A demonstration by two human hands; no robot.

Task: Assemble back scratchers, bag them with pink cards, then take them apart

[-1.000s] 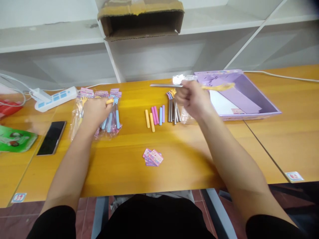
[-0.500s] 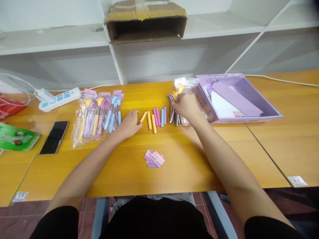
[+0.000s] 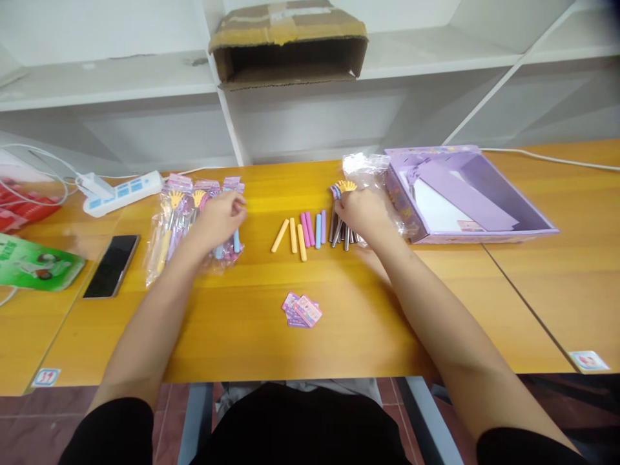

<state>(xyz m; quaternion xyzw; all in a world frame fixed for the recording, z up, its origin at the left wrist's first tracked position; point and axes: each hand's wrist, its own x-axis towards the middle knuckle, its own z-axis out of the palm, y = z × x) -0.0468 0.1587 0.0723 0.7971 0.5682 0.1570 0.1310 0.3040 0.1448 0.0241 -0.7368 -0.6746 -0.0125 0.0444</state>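
Note:
My left hand is over the bagged back scratchers, its fingers loosely curled and apart, with nothing visible in them. My right hand is closed on a yellow hand-shaped back scratcher head. Beneath its fingers lie several bare metal rods, partly hidden by the hand. Between my hands is a row of loose handle sleeves: yellow sleeves, pink sleeves, a blue sleeve and a purple sleeve. Small printed cards are piled nearer to me.
A clear plastic bag lies behind my right hand, against a purple box holding purple card. At left are a phone, a power strip and a green packet. A cardboard box sits on the shelf above.
My left hand has moved left, from beside the leftmost yellow sleeve to over the bagged back scratchers. That sleeve now lies free. My right hand stays at the metal rods.

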